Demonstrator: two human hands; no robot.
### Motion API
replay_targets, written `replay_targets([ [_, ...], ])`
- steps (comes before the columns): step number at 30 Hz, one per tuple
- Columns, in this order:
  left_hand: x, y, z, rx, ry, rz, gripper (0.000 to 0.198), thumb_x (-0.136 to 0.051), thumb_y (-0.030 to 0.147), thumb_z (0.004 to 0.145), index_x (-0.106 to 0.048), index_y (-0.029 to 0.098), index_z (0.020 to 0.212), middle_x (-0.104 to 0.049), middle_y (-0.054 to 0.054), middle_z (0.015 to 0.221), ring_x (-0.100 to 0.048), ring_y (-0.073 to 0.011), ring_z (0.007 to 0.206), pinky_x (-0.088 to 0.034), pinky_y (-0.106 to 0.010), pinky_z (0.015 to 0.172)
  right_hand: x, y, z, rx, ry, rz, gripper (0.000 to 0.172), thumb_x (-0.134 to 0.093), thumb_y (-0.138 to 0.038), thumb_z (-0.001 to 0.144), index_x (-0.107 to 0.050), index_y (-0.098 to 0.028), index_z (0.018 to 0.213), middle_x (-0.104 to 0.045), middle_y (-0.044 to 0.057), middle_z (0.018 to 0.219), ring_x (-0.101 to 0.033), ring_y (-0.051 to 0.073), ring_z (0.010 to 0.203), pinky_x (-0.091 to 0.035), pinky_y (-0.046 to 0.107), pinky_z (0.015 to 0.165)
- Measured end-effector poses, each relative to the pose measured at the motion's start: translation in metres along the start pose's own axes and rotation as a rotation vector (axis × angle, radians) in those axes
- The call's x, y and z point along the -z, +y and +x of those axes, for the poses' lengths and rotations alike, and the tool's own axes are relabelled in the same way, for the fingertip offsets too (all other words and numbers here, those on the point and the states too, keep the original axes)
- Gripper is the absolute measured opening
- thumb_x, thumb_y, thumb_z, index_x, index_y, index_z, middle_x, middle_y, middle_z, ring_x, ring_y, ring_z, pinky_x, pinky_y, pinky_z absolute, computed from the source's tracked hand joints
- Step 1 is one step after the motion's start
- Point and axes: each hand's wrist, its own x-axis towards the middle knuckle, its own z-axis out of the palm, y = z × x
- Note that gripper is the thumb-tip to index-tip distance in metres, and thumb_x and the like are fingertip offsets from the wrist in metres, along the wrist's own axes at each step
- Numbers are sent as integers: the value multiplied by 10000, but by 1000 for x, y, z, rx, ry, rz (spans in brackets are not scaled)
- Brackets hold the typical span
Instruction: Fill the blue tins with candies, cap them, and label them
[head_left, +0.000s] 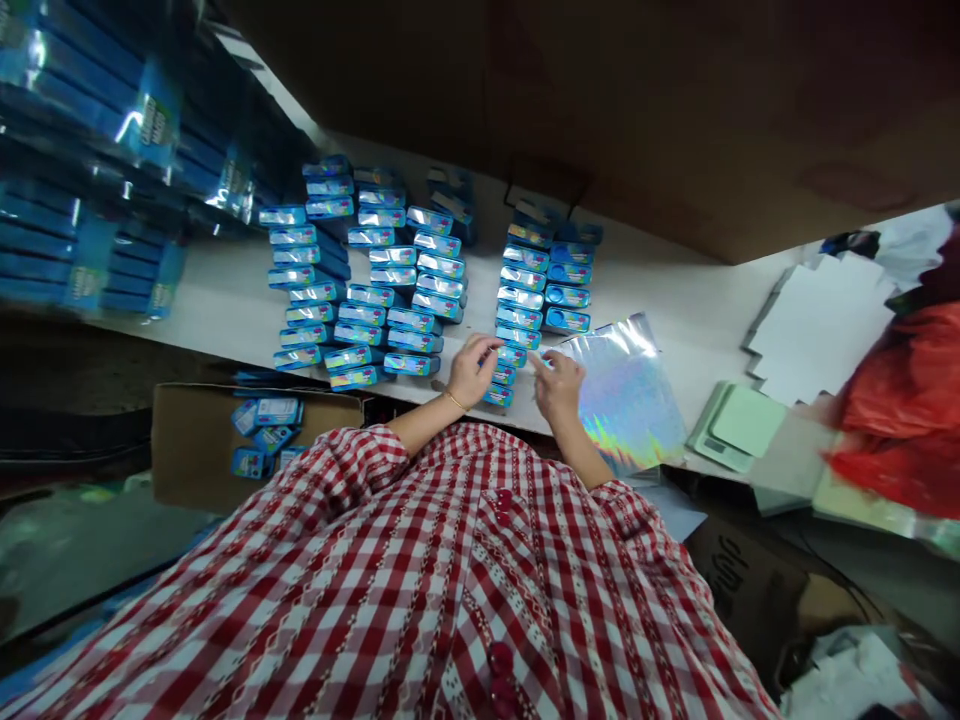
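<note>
My left hand (471,372), with a thin bracelet at the wrist, is at the left side of a column of small blue boxes (517,318). Its fingers are stretched towards the near boxes, with nothing visible in them. My right hand (559,386) is on the other side of that column. Its thumb and forefinger come together near the box edges; anything between them is too small to make out. A shiny holographic sheet (626,390) lies on the table just right of that hand. The boxes have glossy, rainbow-tinted ends facing me.
More rows of blue boxes (390,290) stand to the left. Wrapped blue packs (90,200) are piled at far left. Below is a cardboard box (187,450) holding loose blue packs. A pale green scale (739,425), white card (825,320) and red plastic bag (907,400) are right.
</note>
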Motion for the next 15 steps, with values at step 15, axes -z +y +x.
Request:
replay_targets([
  [15,-173,10,59,270,-252,517,244,-537,212,814,-633,171,1035,-606,-136,1066,-462,-286,1092,-323,-440,939,-9,120,37,-1,-170,-50,330,-444,-205,891,-631,-204,1163,-570,113,1201,-468,242,1032,-376,349,838],
])
